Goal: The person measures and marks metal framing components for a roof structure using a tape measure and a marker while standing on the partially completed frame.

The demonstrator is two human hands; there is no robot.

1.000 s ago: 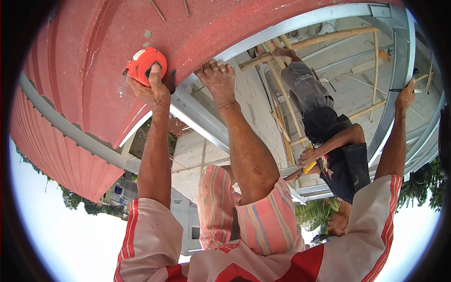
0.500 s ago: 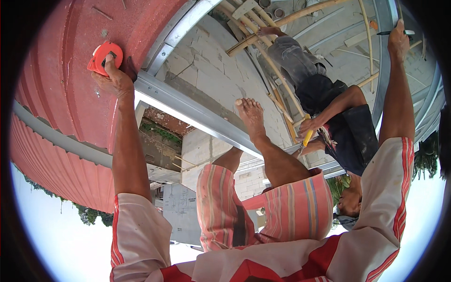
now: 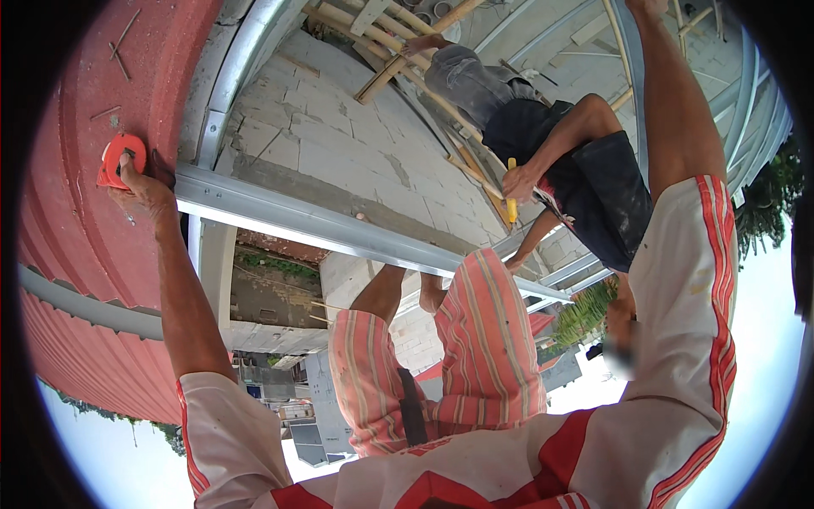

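Observation:
My left hand grips an orange-red tape measure on the red corrugated roofing. A galvanized steel beam runs rightward from beside that hand, over an open drop. My right hand is at the top edge beside a curved metal member; its fingers are cut off. My striped shorts and bare legs are below, my feet mostly hidden by the beam.
A co-worker in dark clothes holds a yellow-handled tool at right. Bamboo poles and more steel members stand over grey block surfaces. Ground, buildings and trees lie beyond.
My left hand with the tape has shifted leftward in view, my right hand up and left out of the frame's top. My right foot has come down behind the beam. The co-worker's tool is more upright.

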